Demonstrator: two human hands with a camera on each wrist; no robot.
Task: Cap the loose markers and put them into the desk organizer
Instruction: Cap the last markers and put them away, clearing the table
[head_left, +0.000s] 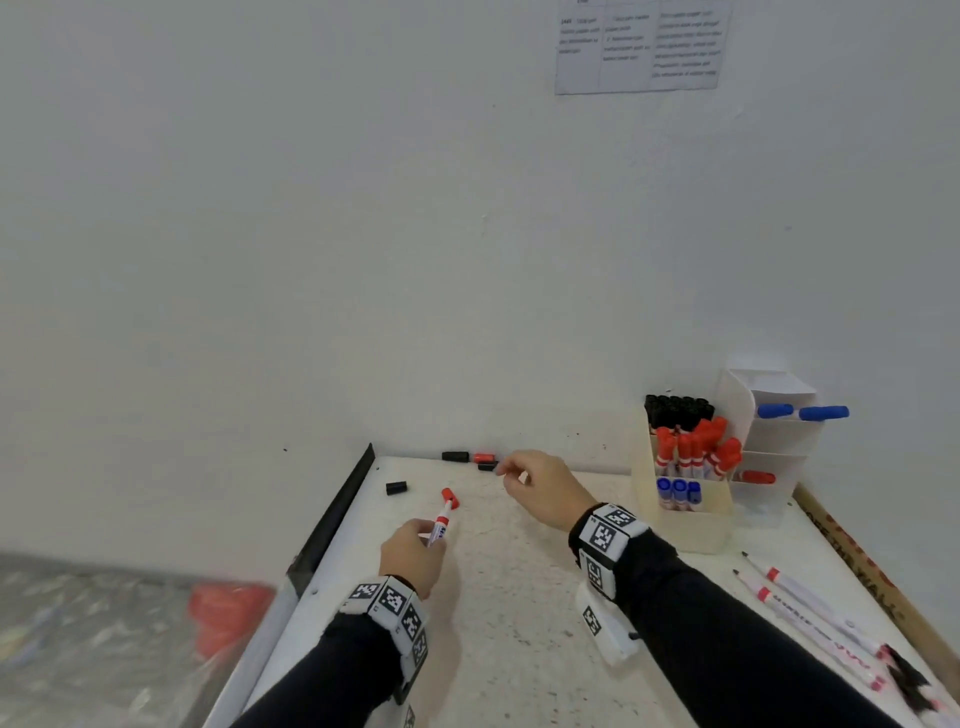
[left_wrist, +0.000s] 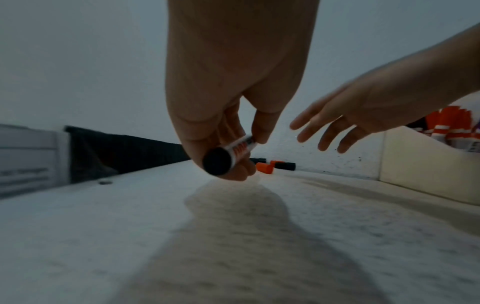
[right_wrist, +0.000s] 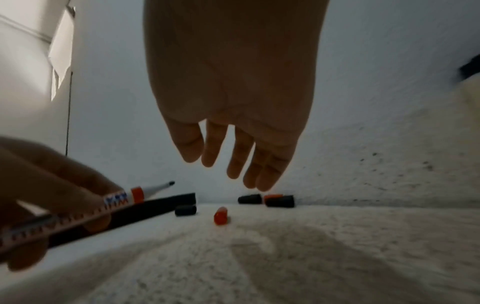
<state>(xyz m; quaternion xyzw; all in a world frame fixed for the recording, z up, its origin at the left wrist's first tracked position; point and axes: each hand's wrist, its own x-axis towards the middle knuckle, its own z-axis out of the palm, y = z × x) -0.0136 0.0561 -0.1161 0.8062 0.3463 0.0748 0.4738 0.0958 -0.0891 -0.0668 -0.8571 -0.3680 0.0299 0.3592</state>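
Observation:
My left hand (head_left: 415, 551) grips a white marker (head_left: 441, 525) with a red band. Its bare tip (right_wrist: 171, 183) points at a loose red cap (head_left: 450, 498) lying on the table just beyond it. My right hand (head_left: 524, 478) hovers empty with straight fingers (right_wrist: 233, 164) over the caps by the back wall: a black cap (head_left: 455, 456), a red cap (head_left: 483, 458) and a second black cap (head_left: 487, 466). Another black cap (head_left: 396, 487) lies further left. The cream desk organizer (head_left: 691, 525) stands at the back right, holding black, red and blue capped markers.
A white tiered organizer (head_left: 769, 441) with blue and red markers stands behind the cream one. Several uncapped markers (head_left: 805, 608) lie at the table's right. A black rail (head_left: 337, 509) runs along the left edge. A red object (head_left: 228, 613) sits below the table.

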